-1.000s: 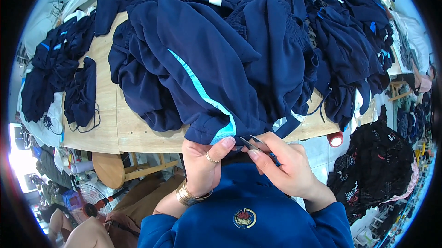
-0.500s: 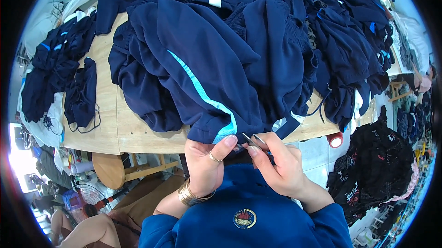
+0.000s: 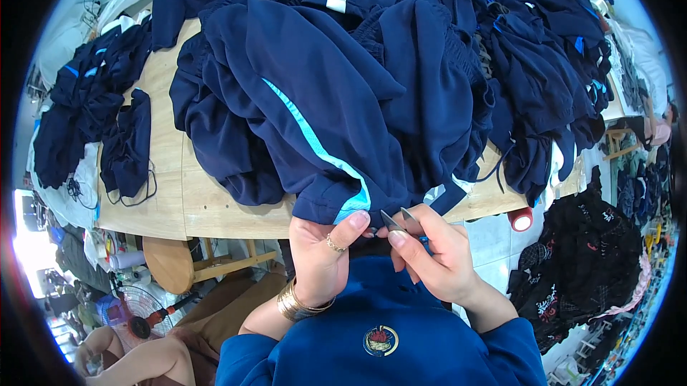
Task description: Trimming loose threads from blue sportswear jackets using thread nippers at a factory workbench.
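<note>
My left hand (image 3: 322, 243), thumb on top, pinches the hem of a navy garment (image 3: 315, 92) where its light blue stripe meets the edge. The garment lies bunched on the table, gathered elastic showing at its far part. Just right of the pinched hem, my right hand (image 3: 436, 253) is closed around small thread snips (image 3: 391, 225). Their two pointed dark blades stick out past thumb and forefinger, tips apart, close to the hem. My fingers hide most of the snips' handle.
The wooden table (image 3: 161, 203) carries more navy clothes (image 3: 544, 78) at the right and a smaller heap (image 3: 93, 99) at the left. A black patterned cloth pile (image 3: 580, 264) lies beyond the table's right side. A fan (image 3: 136, 314) and another person's arm (image 3: 143, 354) are at lower left.
The snips have turned slightly in my right hand, so their blades show broader and farther apart. My left hand keeps its pinch on the hem, almost unmoved.
</note>
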Action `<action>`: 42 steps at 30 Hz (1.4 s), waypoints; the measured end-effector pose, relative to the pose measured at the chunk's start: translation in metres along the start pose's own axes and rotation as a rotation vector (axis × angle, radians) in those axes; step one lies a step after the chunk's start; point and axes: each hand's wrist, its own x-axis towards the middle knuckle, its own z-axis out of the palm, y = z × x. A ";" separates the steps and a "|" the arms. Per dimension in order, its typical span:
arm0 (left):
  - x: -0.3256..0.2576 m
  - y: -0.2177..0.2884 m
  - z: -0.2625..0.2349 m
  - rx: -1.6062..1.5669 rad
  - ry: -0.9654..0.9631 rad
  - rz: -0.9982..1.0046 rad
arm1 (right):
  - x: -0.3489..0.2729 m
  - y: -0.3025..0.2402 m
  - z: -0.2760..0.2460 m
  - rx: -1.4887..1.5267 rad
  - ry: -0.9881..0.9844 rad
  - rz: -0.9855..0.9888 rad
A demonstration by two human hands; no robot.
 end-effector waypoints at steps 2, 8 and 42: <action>0.000 0.000 0.000 0.002 -0.014 0.014 | 0.000 -0.002 -0.002 -0.036 -0.028 0.018; 0.000 0.000 0.002 -0.038 -0.012 0.004 | 0.000 -0.003 -0.003 -0.055 -0.058 0.045; 0.002 -0.010 0.000 -0.013 0.001 -0.036 | 0.021 0.017 0.003 0.783 0.030 0.314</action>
